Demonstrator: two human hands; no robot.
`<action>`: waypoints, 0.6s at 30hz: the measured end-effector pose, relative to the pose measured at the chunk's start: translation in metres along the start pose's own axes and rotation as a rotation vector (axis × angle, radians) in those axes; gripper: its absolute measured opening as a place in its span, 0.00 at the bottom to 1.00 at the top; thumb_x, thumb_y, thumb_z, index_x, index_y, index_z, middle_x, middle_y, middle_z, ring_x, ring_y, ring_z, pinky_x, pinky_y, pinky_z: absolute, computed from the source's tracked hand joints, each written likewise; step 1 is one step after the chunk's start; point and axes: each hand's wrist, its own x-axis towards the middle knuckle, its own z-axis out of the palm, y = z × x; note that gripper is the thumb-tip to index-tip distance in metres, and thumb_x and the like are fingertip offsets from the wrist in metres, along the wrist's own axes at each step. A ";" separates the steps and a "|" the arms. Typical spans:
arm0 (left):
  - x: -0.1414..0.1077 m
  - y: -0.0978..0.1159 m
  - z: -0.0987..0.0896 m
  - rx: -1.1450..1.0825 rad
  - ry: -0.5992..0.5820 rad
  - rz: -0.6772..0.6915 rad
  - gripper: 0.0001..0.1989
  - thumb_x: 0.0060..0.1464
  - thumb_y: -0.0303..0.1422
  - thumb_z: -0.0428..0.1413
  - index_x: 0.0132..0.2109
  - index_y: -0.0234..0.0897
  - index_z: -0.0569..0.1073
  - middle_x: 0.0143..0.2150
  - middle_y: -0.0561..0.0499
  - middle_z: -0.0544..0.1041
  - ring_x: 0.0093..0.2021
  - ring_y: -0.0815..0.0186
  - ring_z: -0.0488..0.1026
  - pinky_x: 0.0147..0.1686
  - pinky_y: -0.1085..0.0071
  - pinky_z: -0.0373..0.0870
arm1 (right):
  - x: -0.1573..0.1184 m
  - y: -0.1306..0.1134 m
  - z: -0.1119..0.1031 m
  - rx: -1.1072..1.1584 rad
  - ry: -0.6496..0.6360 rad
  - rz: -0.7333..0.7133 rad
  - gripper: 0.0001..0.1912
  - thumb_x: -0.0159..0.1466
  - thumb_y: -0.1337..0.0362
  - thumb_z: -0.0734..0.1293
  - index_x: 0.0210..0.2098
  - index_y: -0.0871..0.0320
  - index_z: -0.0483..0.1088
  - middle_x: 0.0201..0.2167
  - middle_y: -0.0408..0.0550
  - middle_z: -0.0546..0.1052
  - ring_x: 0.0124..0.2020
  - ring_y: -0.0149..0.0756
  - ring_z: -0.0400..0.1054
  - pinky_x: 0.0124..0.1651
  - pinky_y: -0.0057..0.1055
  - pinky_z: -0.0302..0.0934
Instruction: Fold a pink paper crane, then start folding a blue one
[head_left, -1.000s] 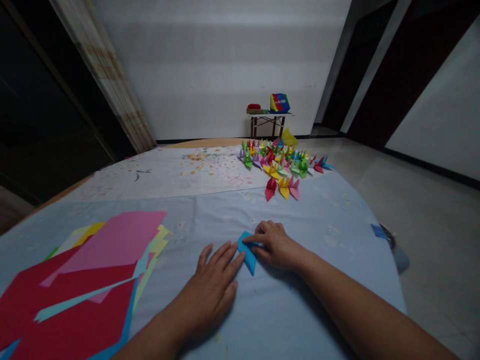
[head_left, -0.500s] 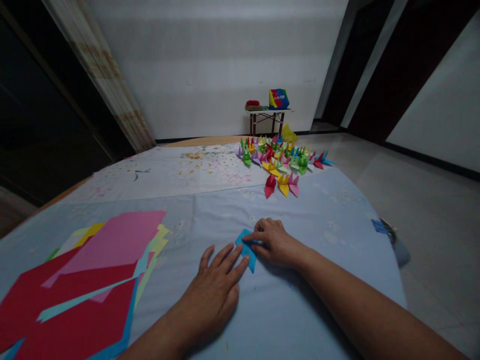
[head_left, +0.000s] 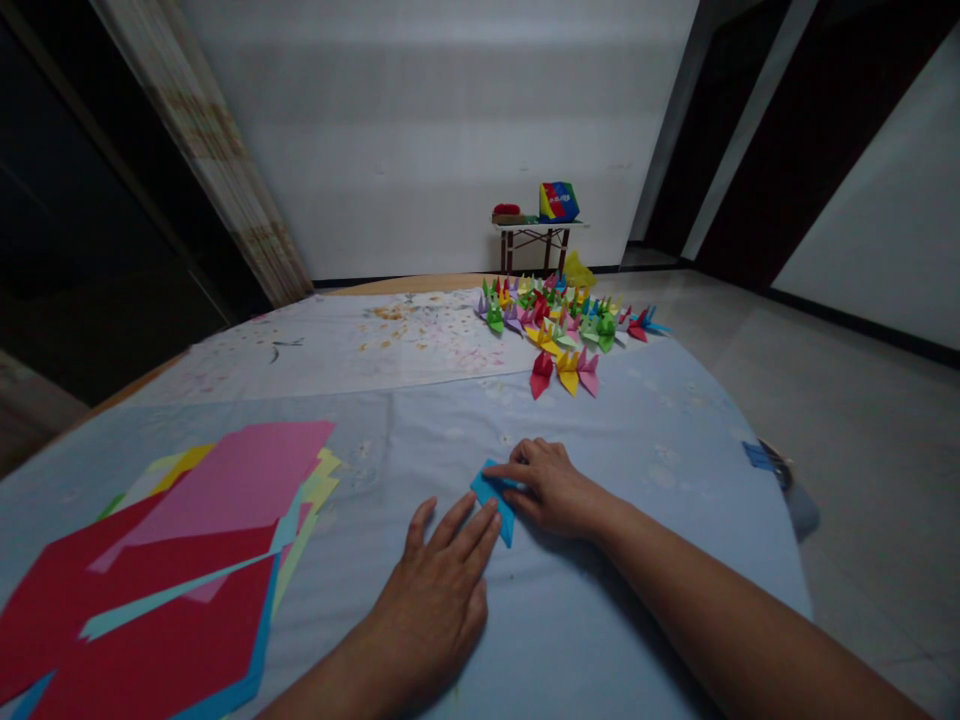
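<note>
A small folded piece of blue paper (head_left: pixel 502 517) lies on the light blue tablecloth (head_left: pixel 615 610) between my hands. My left hand (head_left: pixel 442 575) rests palm down with its fingers spread, and its fingertips touch the paper's left edge. From the right, my right hand (head_left: pixel 547 487) has its index finger and thumb on the upper part of the paper, the other fingers curled. Part of the paper is hidden under these fingertips.
Coloured paper sheets (head_left: pixel 225 480) lie spread at the left. Several folded paper cranes (head_left: pixel 568 372) stand at the back right of the round table. Beyond it, a small stand (head_left: pixel 544 226) holds a colourful box (head_left: pixel 559 202).
My left hand has shifted slightly to the right, its fingers closer together at the paper's edge. My right hand has hardly moved.
</note>
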 end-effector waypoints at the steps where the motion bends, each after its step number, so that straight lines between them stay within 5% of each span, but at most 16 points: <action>1: 0.000 0.000 0.000 0.006 0.008 0.002 0.31 0.53 0.27 0.44 0.63 0.45 0.46 0.65 0.52 0.52 0.63 0.57 0.45 0.59 0.47 0.37 | 0.000 0.000 0.000 -0.002 -0.003 0.001 0.19 0.61 0.60 0.61 0.52 0.45 0.62 0.39 0.49 0.65 0.42 0.39 0.56 0.43 0.38 0.47; 18: 0.009 -0.019 -0.009 -0.142 -0.057 -0.097 0.24 0.58 0.29 0.41 0.59 0.56 0.54 0.65 0.57 0.50 0.64 0.54 0.41 0.56 0.42 0.39 | -0.002 -0.003 -0.003 0.006 -0.014 0.019 0.19 0.60 0.62 0.62 0.51 0.50 0.62 0.41 0.50 0.65 0.44 0.40 0.56 0.46 0.38 0.47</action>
